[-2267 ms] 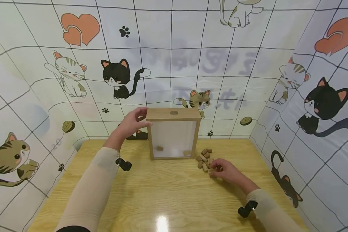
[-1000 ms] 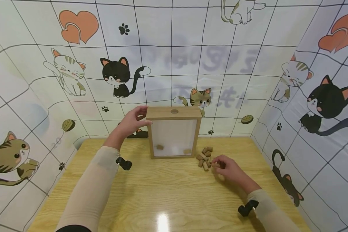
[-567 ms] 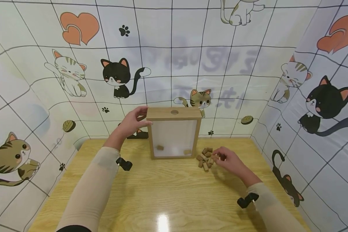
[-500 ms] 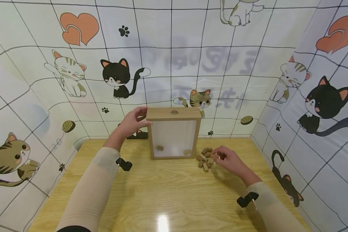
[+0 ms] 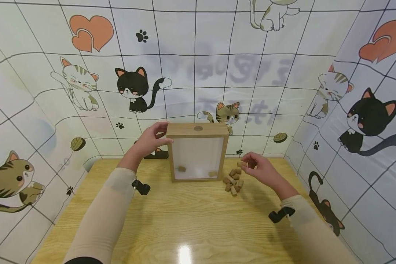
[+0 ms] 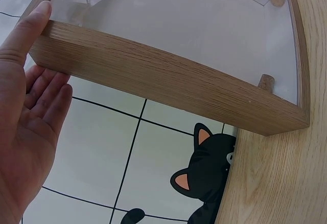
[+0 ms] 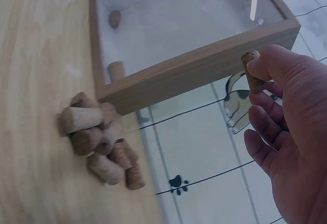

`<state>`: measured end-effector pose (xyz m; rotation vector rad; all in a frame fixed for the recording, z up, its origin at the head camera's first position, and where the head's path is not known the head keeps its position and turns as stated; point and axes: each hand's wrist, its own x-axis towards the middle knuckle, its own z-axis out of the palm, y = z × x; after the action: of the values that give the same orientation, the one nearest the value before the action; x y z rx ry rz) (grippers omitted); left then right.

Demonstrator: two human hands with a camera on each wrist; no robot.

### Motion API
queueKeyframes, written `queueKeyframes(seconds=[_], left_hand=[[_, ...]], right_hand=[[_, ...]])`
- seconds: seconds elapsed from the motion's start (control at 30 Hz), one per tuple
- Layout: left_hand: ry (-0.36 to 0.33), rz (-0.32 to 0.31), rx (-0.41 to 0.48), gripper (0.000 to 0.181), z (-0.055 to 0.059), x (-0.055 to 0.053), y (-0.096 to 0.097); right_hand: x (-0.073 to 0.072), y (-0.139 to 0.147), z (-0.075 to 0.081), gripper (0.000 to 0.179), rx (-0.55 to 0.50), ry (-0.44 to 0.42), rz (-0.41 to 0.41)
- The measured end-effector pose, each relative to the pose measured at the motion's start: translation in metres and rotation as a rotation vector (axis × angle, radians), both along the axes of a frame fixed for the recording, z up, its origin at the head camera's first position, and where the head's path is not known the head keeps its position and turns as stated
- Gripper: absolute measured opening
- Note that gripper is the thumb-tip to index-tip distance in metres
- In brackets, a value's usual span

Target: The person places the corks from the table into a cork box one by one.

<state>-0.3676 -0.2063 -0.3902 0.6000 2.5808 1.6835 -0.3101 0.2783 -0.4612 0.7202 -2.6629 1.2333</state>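
A shallow wooden box (image 5: 198,131) with a clear front stands upright at the back of the table, a round hole (image 5: 198,128) in its top. Two corks, one a cork (image 5: 182,169) at lower left, lie inside it. My left hand (image 5: 148,141) grips the box's upper left corner, thumb on the front edge and fingers behind. Between thumb and fingers of my right hand (image 5: 259,168) is a cork (image 7: 251,70), raised above the table to the right of the box. Below it lies a pile of corks (image 5: 232,179), beside the box's lower right corner.
The wooden table (image 5: 171,223) ends at the back against a white wall cloth (image 5: 194,73) with a black grid and cartoon cats. The same cloth covers both sides. A black wrist camera (image 5: 281,214) sits on the right sleeve, another on the left.
My right hand has lifted a cork off the pile and moved up and back, away from the tabletop. The left hand and the box have stayed in place.
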Motion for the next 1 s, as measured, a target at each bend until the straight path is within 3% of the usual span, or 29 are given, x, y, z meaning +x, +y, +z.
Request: queueKeyframes(seconds=[0.37,1.0], left_hand=[[0.006,-0.002,-0.002,0.084,-0.001,-0.001,-0.001],[0.012,0.003,-0.014,0.085,-0.002,-0.003,-0.001]], right_hand=[[-0.015,-0.013,0.048,0.017,-0.016,0.108,0.030],[-0.032,-0.058,0.108,0.020,-0.029,0.267,0.165]])
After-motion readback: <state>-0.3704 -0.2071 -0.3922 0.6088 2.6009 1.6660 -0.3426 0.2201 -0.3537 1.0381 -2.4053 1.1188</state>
